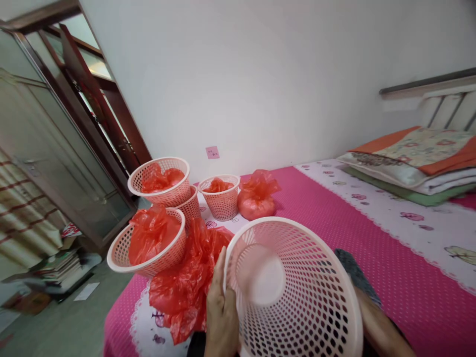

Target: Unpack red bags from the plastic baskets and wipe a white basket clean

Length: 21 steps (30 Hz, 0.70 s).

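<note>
A pink perforated plastic basket [260, 272] is tilted with its mouth toward me, and nothing shows inside it. My left hand [223, 312] grips its left rim, thumb at the edge and fingers along the outer wall. On the other side, my right hand [366, 310] reaches behind the basket wall, which hides its fingers; I cannot see its grip. Beside my left hand lies a crumpled red plastic bag [189, 277] on the bed. A dark grey object [357, 272] pokes out past the basket's right side, its kind unclear.
Left, pink baskets hold red plastic bags: a near one [115, 255], a raised one [178, 193] on another basket, and one farther back [221, 206]. A tied red bag [256, 208] sits near the wall. Folded bedding [427, 163] lies far right. The bed's left edge drops to floor.
</note>
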Tool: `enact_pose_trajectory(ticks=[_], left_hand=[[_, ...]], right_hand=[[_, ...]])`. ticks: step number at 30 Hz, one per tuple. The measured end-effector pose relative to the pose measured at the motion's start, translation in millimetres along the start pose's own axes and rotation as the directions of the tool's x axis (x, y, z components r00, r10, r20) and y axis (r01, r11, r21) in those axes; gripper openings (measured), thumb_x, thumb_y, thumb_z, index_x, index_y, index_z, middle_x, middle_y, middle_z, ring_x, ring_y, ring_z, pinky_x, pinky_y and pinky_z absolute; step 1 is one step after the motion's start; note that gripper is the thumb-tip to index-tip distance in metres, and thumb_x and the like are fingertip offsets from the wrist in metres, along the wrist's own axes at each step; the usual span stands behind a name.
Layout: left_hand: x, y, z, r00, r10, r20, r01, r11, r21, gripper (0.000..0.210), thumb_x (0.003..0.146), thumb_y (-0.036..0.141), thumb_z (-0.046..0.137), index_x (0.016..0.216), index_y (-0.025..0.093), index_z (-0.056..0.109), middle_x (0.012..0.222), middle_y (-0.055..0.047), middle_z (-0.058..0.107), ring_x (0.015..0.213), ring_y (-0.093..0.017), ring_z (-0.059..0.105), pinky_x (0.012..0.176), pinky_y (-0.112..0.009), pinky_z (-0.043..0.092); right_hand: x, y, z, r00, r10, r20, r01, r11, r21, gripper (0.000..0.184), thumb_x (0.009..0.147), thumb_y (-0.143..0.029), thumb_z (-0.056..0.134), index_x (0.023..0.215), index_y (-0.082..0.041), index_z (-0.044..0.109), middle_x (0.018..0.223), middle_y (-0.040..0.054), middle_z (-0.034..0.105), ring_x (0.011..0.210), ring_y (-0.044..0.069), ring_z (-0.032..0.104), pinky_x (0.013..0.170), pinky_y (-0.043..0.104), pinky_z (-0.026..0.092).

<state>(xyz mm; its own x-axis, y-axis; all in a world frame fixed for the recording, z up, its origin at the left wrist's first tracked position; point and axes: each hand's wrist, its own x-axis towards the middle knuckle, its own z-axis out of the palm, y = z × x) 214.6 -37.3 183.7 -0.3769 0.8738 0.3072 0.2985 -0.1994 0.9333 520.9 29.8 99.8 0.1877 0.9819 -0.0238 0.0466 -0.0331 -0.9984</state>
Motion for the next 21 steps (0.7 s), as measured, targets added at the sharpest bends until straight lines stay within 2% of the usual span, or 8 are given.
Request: enact_pose_trajectory(ticks=[2, 4, 6, 8, 11, 16, 21], left_hand=[[5, 4, 9.4, 1.000, 0.007, -0.009, -0.007, 0.999, -0.032, 0.069, 0.086, 0.015, 0.052, 0.155, 0.022, 0.052, 0.161, -0.005, 0.053, 0.153, -0.025, 0.042, 0.131, -0.038, 0.023], [9, 5, 18.6, 1.000, -0.003, -0.021, 0.001, 0.997, -0.072, 0.069, 0.085, 0.016, 0.051, 0.154, 0.020, 0.054, 0.161, -0.005, 0.054, 0.153, -0.024, 0.042, 0.131, -0.038, 0.023], [12, 1, 25.4, 1.000, -0.016, -0.013, 0.014, 0.994, -0.113, 0.068, 0.085, 0.018, 0.053, 0.153, 0.020, 0.054, 0.160, -0.006, 0.054, 0.153, -0.025, 0.042, 0.131, -0.038, 0.024], [16, -8, 28.6, 0.999, -0.040, 0.014, 0.042, 0.988, -0.148, 0.069, 0.084, 0.020, 0.056, 0.153, 0.020, 0.053, 0.161, -0.008, 0.053, 0.153, -0.026, 0.042, 0.130, -0.039, 0.024], [22, -26, 26.7, 0.994, -0.104, 0.033, 0.108, 0.977, -0.186, 0.072, 0.080, 0.020, 0.058, 0.152, 0.019, 0.055, 0.161, -0.009, 0.053, 0.153, -0.027, 0.043, 0.130, -0.041, 0.026], [29, -44, 17.3, 0.982, -0.191, 0.006, 0.189, 0.968, -0.167, 0.073, 0.076, 0.014, 0.054, 0.149, 0.020, 0.058, 0.155, -0.010, 0.059, 0.153, -0.026, 0.043, 0.129, -0.042, 0.028], [53, -42, 16.2, 0.980, -0.201, 0.003, 0.197, 0.960, -0.199, 0.075, 0.076, 0.009, 0.053, 0.151, 0.019, 0.054, 0.158, -0.011, 0.056, 0.148, -0.025, 0.050, 0.127, -0.041, 0.033]], right_hand=[[-10, -11, -10, 0.994, 0.091, 0.059, -0.100, 0.981, 0.164, 0.058, 0.086, -0.081, 0.045, 0.101, -0.040, 0.084, 0.121, 0.0124, 0.079, 0.121, 0.041, 0.070, 0.102, 0.056, 0.058], [-15, -24, -20, 0.994, 0.091, 0.065, -0.104, 0.965, 0.241, 0.065, 0.092, -0.080, 0.035, 0.112, -0.039, 0.081, 0.132, 0.0102, 0.075, 0.129, 0.036, 0.066, 0.109, 0.052, 0.054], [-16, -33, -27, 0.999, 0.039, 0.020, -0.042, 0.983, 0.178, 0.063, 0.092, -0.077, 0.042, 0.120, -0.034, 0.079, 0.138, 0.0106, 0.072, 0.132, 0.036, 0.064, 0.113, 0.052, 0.052], [-14, -37, -28, 1.000, -0.009, -0.026, 0.011, 0.998, 0.054, 0.060, 0.086, -0.073, 0.057, 0.125, -0.032, 0.077, 0.142, 0.0103, 0.069, 0.137, 0.038, 0.060, 0.116, 0.052, 0.048], [-11, -32, -17, 0.998, -0.036, -0.051, 0.033, 0.998, -0.060, 0.061, 0.076, -0.068, 0.069, 0.124, -0.031, 0.078, 0.140, 0.0088, 0.070, 0.136, 0.039, 0.060, 0.118, 0.052, 0.046], [-8, -15, 8, 0.996, -0.077, -0.039, 0.074, 0.994, -0.086, 0.059, 0.079, -0.068, 0.065, 0.117, -0.026, 0.079, 0.132, 0.0096, 0.075, 0.136, 0.039, 0.060, 0.109, 0.045, 0.056], [17, -23, 25, 0.993, -0.087, -0.079, 0.080, 0.993, -0.085, 0.059, 0.081, -0.067, 0.062, 0.115, -0.022, 0.078, 0.137, 0.0124, 0.072, 0.138, 0.040, 0.058, 0.116, 0.050, 0.047]])
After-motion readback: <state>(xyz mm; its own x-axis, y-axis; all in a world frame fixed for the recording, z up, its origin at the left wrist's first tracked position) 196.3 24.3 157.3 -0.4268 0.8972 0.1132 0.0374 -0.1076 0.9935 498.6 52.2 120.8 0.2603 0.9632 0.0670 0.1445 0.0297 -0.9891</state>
